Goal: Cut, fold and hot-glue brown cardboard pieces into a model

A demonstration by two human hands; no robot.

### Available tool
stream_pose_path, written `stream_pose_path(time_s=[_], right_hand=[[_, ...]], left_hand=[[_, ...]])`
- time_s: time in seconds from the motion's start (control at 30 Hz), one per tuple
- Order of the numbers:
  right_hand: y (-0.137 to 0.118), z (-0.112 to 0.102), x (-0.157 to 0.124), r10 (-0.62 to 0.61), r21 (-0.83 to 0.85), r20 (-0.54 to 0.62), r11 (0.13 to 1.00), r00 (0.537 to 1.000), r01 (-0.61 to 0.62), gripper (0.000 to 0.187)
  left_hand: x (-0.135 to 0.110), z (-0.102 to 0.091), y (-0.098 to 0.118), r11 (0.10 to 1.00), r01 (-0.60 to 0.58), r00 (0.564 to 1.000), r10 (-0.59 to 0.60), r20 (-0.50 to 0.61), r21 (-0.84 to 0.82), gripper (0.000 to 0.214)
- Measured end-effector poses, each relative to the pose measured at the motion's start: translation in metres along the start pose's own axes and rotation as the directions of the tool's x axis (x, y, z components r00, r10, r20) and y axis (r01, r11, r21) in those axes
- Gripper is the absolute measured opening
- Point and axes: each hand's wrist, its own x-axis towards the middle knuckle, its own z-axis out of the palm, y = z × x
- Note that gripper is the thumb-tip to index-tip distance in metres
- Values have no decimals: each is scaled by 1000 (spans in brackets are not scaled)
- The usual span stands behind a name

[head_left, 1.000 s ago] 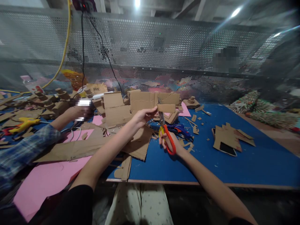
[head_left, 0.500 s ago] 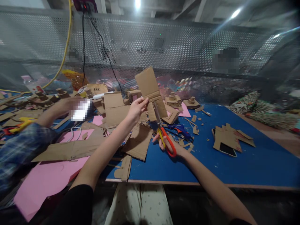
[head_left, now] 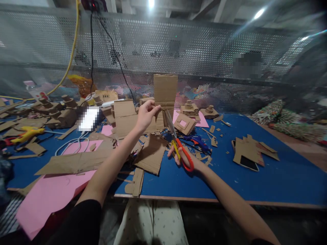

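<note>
My left hand (head_left: 146,114) pinches the lower part of a tall brown cardboard piece (head_left: 165,89) and holds it upright above the blue table (head_left: 224,177). My right hand (head_left: 182,157) grips scissors (head_left: 180,149) with a red and a yellow handle loop. The blades point up and touch the bottom edge of the cardboard piece. Flat cardboard sheets (head_left: 150,153) lie on the table just under both hands.
Pink paper (head_left: 48,197) hangs over the near left edge. Cardboard scraps and small cardboard models (head_left: 189,109) crowd the left and middle. A yellow glue gun (head_left: 25,133) lies far left, a cut cardboard shape (head_left: 251,153) at right. A perforated metal screen (head_left: 204,58) closes the back.
My left hand turned the cardboard piece from flat to upright and straightened it. The scissors stayed at its lower edge. The other person's arm at left withdrew from view.
</note>
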Motion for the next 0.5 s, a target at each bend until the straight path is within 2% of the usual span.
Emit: stream_pose_path(time_s=[0.2,0.5], right_hand=[[-9,1,-2,41,54,3,998,999,-42,76],[-10,-4,-3,43,60,23,997,999,-45,74]], left_hand=[[1,-5,-3,992,-116,992,113,62,48,14],[3,-9,-4,994,-62,993,53,101,87,10]])
